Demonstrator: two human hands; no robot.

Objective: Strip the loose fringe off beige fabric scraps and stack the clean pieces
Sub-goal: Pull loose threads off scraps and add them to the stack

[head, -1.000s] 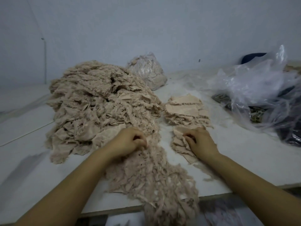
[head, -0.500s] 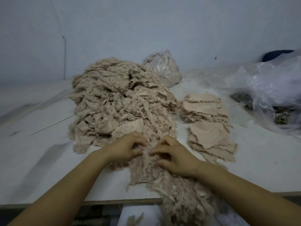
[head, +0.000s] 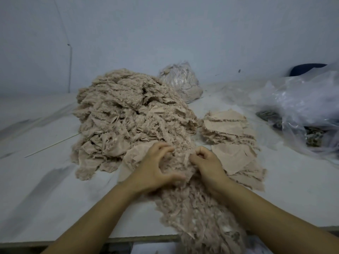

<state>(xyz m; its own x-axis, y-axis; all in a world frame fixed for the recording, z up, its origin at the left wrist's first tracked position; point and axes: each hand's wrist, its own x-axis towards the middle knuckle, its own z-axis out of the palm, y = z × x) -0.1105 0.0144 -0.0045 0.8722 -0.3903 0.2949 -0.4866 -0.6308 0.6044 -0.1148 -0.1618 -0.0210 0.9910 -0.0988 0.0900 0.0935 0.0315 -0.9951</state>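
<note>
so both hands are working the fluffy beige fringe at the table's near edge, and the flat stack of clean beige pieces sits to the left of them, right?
Not quite: the head view shows the flat stack of clean beige pieces to the right of the left hand and right hand. The rest holds: both work the fluffy beige fringe.

This looks like a small textile workshop or a home sorting room used for piecework. A broad white worktable [head: 45, 189] runs up to a plain, bare painted wall [head: 165, 33]. At 12 o'clock a big heap of frayed beige fabric scraps [head: 128, 116] covers the table's centre, and at 2 o'clock trimmed pieces lie in flat stacks [head: 229, 129]. Behind the heap, at 1 o'clock, sits a clear bag stuffed with beige offcuts [head: 181, 83]. At 3 o'clock crumpled plastic sheeting [head: 302, 107] covers darker material. A trail of loose fringe [head: 198, 208] spills over the near table edge at 6 o'clock.
</note>
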